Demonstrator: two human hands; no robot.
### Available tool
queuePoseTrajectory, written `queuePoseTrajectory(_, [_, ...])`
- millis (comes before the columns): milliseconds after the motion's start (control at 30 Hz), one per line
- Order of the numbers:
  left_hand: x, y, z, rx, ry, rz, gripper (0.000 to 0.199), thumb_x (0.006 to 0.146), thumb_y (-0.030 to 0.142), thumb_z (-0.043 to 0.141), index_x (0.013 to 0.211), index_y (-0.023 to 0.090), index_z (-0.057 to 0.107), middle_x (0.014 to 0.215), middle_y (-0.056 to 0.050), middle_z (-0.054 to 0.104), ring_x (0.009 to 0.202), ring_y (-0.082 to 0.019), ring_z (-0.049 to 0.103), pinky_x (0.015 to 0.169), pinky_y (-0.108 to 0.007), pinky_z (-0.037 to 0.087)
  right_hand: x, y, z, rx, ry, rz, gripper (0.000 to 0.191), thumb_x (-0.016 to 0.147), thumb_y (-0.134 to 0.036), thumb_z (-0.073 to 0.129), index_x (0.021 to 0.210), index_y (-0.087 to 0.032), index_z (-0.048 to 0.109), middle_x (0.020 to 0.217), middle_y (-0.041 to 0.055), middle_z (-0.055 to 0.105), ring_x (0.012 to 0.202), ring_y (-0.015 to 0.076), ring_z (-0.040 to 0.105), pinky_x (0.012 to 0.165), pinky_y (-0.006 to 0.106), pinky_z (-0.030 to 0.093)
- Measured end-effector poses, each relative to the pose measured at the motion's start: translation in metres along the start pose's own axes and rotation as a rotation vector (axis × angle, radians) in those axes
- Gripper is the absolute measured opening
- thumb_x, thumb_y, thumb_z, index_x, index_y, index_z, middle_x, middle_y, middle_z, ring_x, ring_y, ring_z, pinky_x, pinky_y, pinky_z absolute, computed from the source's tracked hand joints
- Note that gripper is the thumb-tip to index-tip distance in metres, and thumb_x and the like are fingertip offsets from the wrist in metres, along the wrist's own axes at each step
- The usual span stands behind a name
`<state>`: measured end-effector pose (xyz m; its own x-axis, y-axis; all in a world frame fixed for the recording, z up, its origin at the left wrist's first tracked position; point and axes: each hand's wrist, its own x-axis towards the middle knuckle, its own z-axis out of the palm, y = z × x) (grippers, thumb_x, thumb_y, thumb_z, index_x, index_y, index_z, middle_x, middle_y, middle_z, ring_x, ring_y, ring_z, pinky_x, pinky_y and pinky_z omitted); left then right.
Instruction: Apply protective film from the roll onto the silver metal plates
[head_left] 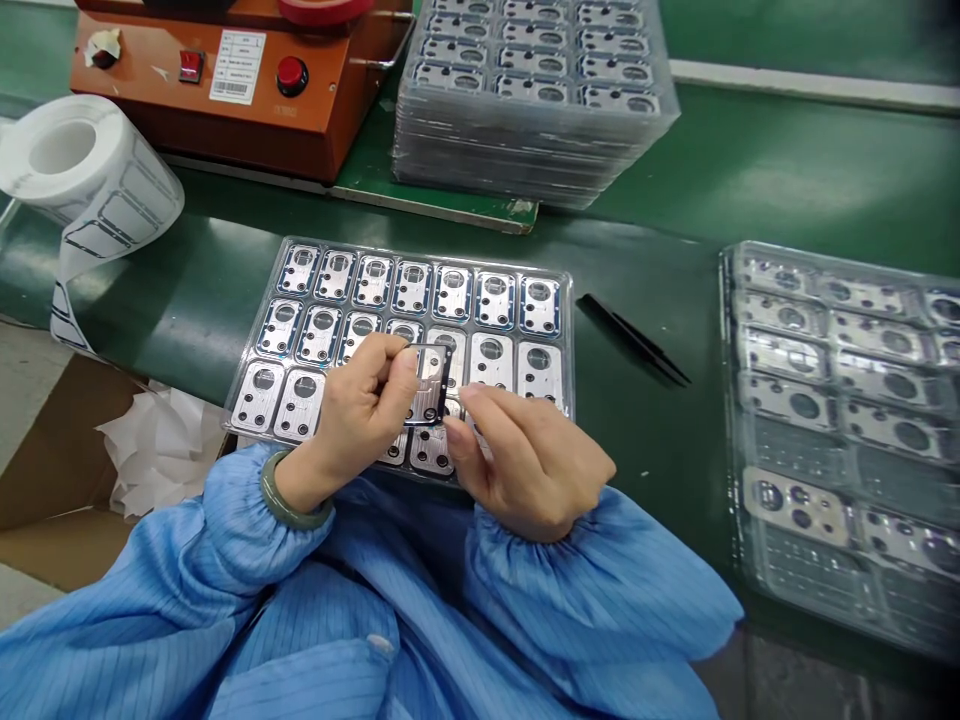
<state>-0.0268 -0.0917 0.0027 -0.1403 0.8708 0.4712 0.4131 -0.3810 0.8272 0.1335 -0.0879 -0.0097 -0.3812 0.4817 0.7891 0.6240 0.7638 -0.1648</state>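
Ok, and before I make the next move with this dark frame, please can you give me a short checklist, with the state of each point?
1. Dark frame held by the left hand: ok, pinched at its left side.
2. Right hand gripping the frame too: cannot tell; its fingertips are at the right edge, but contact is unclear.
3. Tray under the frame: ok.
4. Blue edging on all metal plates in that tray: not ok; the far row has it, the plates at the near left do not.
5. Tweezers on the bench, right of the tray: ok.
6. Frame free of dust: cannot tell, too small.
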Motion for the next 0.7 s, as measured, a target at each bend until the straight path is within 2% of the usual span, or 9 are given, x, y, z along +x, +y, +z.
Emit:
queuePoseTrajectory(67, [0.0, 0.0, 0.0, -0.014, 0.004, -0.015, 0.014, 0.092, 0.02, 0.047, 0.079, 0.019, 0.051, 0.047, 0.01, 0.035, 0.035, -0.004, 0.034, 0.037, -0.018, 0.028, 0.002, 0.0, 0.0, 0.045, 0.017, 0.051, 0.022, 0.08, -0.018, 0.065, 0.103, -0.019, 0.062, 0.086, 0.0082, 0.072, 0.067, 0.0202, 0.064, 0.058, 0.03, 0.05])
queuePoseTrajectory(167, [-0.001, 0.0, -0.001, -0.052, 0.016, -0.031, 0.015, 0.093, 0.022, 0.047, 0.079, 0.019, 0.051, 0.048, 0.009, 0.034, 0.036, -0.004, 0.034, 0.036, -0.017, 0.028, 0.008, -0.001, -0.001, 0.199, -0.004, 0.22, 0.009, 0.084, -0.017, 0.059, 0.092, -0.018, 0.063, 0.079, 0.0074, 0.07, 0.069, 0.0192, 0.065, 0.062, 0.029, 0.051])
queuePoseTrajectory(267, [-0.001, 0.001, -0.002, -0.077, 0.009, -0.043, 0.015, 0.093, 0.023, 0.047, 0.08, 0.019, 0.052, 0.049, 0.009, 0.035, 0.036, -0.004, 0.035, 0.035, -0.016, 0.028, 0.015, -0.002, -0.003, 0.391, -0.134, 0.397, 0.011, 0.089, -0.023, 0.055, 0.085, -0.017, 0.063, 0.073, 0.0044, 0.067, 0.063, 0.0148, 0.062, 0.058, 0.026, 0.049])
queuePoseTrajectory(400, [-0.001, 0.003, -0.002, -0.07, 0.023, -0.044, 0.015, 0.093, 0.024, 0.047, 0.081, 0.019, 0.053, 0.049, 0.009, 0.036, 0.036, -0.004, 0.035, 0.035, -0.016, 0.028, 0.019, -0.002, -0.007, 0.604, -0.3, 0.512, 0.014, 0.089, -0.025, 0.057, 0.078, -0.018, 0.062, 0.066, 0.0, 0.062, 0.056, 0.0108, 0.056, 0.052, 0.022, 0.046])
queuePoseTrajectory(533, [-0.001, 0.003, -0.003, -0.081, 0.011, -0.055, 0.017, 0.093, 0.026, 0.048, 0.08, 0.019, 0.054, 0.049, 0.009, 0.036, 0.035, -0.004, 0.034, 0.035, -0.017, 0.027, 0.018, -0.002, -0.009, 0.707, -0.406, 0.612, 0.017, 0.09, -0.025, 0.055, 0.074, -0.018, 0.059, 0.064, -0.0004, 0.061, 0.055, 0.0103, 0.055, 0.051, 0.021, 0.045])
queuePoseTrajectory(633, [-0.003, 0.002, -0.004, -0.136, -0.04, -0.082, 0.015, 0.094, 0.026, 0.047, 0.082, 0.019, 0.054, 0.048, 0.008, 0.038, 0.036, -0.004, 0.035, 0.035, -0.017, 0.028, 0.018, -0.003, -0.01, 0.737, -0.401, 0.648, 0.019, 0.089, -0.028, 0.055, 0.073, -0.018, 0.058, 0.062, -0.0005, 0.06, 0.053, 0.0102, 0.054, 0.049, 0.021, 0.045])
queuePoseTrajectory(700, [-0.004, 0.002, -0.006, -0.169, -0.129, -0.088, 0.015, 0.094, 0.026, 0.047, 0.083, 0.019, 0.053, 0.049, 0.008, 0.04, 0.038, -0.005, 0.037, 0.037, -0.017, 0.03, 0.017, -0.003, -0.011, 0.753, -0.353, 0.687, 0.02, 0.089, -0.031, 0.056, 0.075, -0.018, 0.059, 0.065, -0.0002, 0.061, 0.054, 0.0103, 0.055, 0.049, 0.021, 0.046])
